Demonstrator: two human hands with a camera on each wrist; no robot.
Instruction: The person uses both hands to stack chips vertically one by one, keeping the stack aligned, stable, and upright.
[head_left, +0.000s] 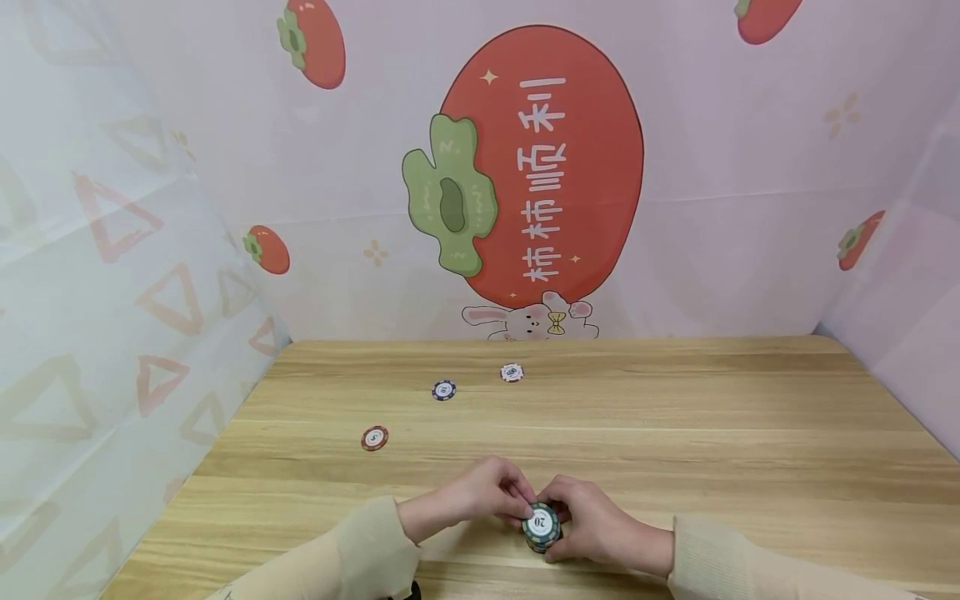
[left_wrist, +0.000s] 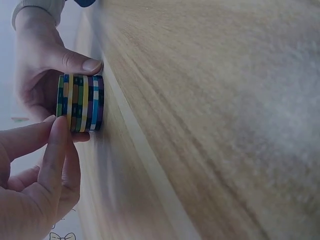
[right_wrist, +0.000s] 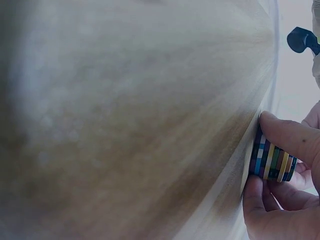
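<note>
A short stack of poker chips [head_left: 541, 525] stands on the table near its front, a green chip marked 20 on top. My right hand [head_left: 603, 527] grips the stack from the right, thumb at the near side and fingers at the far side. From the left, my left hand [head_left: 480, 493] pinches the edge of the top chip between thumb and fingertips. Side on in the left wrist view, the stack [left_wrist: 80, 102] shows green, yellow, blue and purple edges. The right wrist view has the stack [right_wrist: 272, 157] between the right thumb and fingers, close against the tabletop.
Farther back on the wooden table [head_left: 712, 417] lie three single chips: a red one [head_left: 375, 437] marked 5, a dark blue one [head_left: 443, 390] marked 10, and a white-and-pink one [head_left: 512, 372]. A printed cloth [head_left: 720, 267] hangs behind the table.
</note>
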